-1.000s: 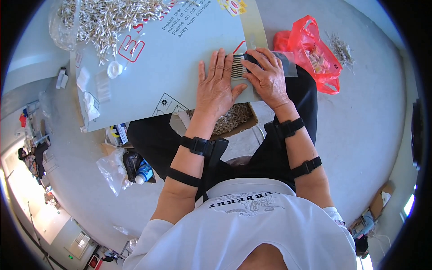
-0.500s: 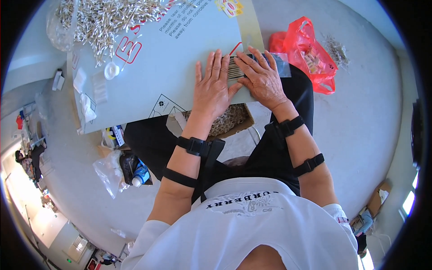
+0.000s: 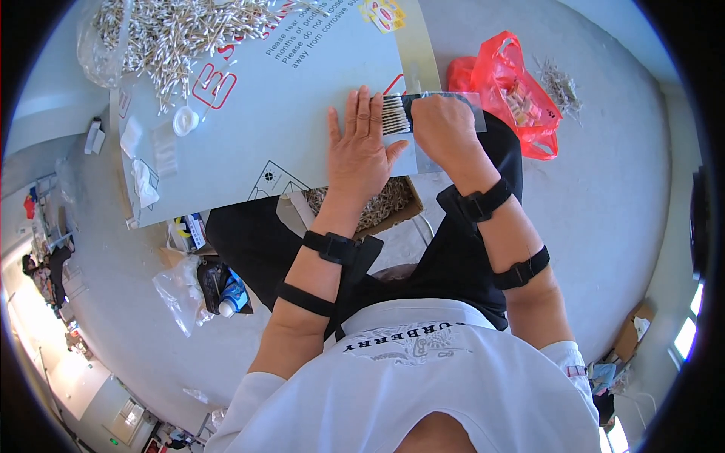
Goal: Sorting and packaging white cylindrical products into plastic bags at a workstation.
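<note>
A row of cotton swabs (image 3: 394,115) lies side by side near the right end of the grey board (image 3: 249,143). My left hand (image 3: 359,143) rests flat on the board, fingers stretched, its fingertips beside the left ends of the swabs. Just right of the row my right hand (image 3: 447,132) is curled into a fist with the knuckles up. It presses over a dark strip (image 3: 408,106) and clear plastic film (image 3: 476,113), whose end sticks out to the right. What its fingers hold underneath is hidden.
A large heap of loose swabs (image 3: 174,45) covers the board's far left, beside a white round lid (image 3: 186,121). Under the near edge stands a cardboard box (image 3: 411,210) of swabs. A red plastic bag (image 3: 502,72) sits off the right edge, with scattered swabs (image 3: 560,89) beyond.
My right hand has gone from lying flat over the swabs to a fist just right of them, uncovering the row. My left hand has barely moved.
</note>
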Demonstrator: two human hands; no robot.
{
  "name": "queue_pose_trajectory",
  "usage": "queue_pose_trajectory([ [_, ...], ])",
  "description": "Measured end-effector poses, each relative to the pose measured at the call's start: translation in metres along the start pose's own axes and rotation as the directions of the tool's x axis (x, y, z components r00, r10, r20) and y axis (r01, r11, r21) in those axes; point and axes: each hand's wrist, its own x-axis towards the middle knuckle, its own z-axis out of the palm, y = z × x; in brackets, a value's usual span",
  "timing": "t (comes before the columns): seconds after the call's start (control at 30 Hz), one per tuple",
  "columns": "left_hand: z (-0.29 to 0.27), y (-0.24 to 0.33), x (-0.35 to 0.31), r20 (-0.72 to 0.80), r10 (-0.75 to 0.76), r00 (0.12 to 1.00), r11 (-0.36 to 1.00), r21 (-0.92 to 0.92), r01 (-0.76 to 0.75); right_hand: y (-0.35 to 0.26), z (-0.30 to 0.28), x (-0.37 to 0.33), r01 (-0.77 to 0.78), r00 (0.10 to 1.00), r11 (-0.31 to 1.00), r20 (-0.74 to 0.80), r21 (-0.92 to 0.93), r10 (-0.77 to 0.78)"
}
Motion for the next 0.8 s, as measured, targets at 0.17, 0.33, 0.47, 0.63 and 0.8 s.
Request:
queue_pose_trajectory([
  [0.17, 0.007, 0.013, 0.002, -0.034, -0.072, 0.997, 0.997, 0.021, 0.072, -0.002, 0.001, 0.004, 0.011, 0.997, 0.998, 0.077, -0.065, -0.006],
  [0.33, 0.013, 0.023, 0.008, -0.056, -0.115, 0.992, 0.993, -0.013, 0.115, 0.022, 0.013, 0.002, -0.206, 0.978, 0.941, 0.046, 0.268, 0.201],
  [0.47, 0.013, 0.026, 0.011, -0.035, -0.116, 0.993, 0.993, -0.020, 0.115, 0.036, 0.025, -0.005, -0.190, 0.974, 0.856, -0.016, 0.481, 0.225],
  [0.63, 0.011, 0.031, 0.002, 0.035, -0.039, 0.999, 0.999, -0.029, 0.040, 0.038, 0.025, -0.007, -0.197, 0.972, 0.811, 0.003, 0.551, 0.235],
  [0.8, 0.010, 0.031, 0.002, 0.038, -0.016, 0.999, 0.999, -0.032, 0.017, 0.035, 0.022, -0.008, -0.181, 0.975, 0.841, -0.021, 0.510, 0.223],
])
